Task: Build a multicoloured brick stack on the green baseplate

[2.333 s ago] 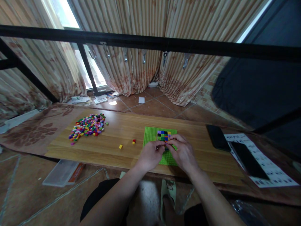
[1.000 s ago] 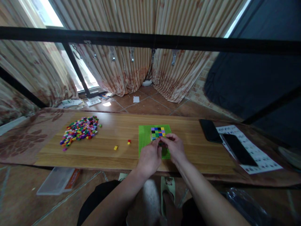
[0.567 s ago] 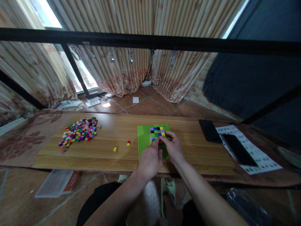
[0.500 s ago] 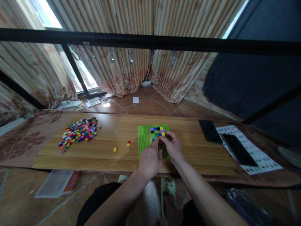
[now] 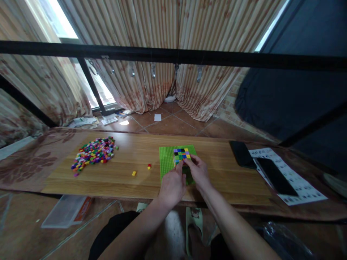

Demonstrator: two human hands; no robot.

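A small block of multicoloured building bricks (image 5: 182, 153) stands on the green studded baseplate (image 5: 166, 157). My left hand (image 5: 173, 183) is closed at the block's near left side, its fingertips against the near edge. From the right, my right hand (image 5: 199, 170) curls its fingers round the near right corner, thumb close to my left fingertips. Whether a loose brick sits between the fingertips is too small to tell. My hands hide the baseplate's near part and the block's front face.
A heap of loose bricks (image 5: 94, 153) lies at the left of the wooden table (image 5: 108, 184). A yellow brick (image 5: 134, 173) and a red one (image 5: 149, 165) lie left of the baseplate. To the right are a printed sheet (image 5: 306, 187) and two dark phone-like slabs (image 5: 276, 177).
The view has tilted up a little, so everything sits slightly lower. My right fingers have drawn in slightly at the block's right corner; my left hand stays almost still.
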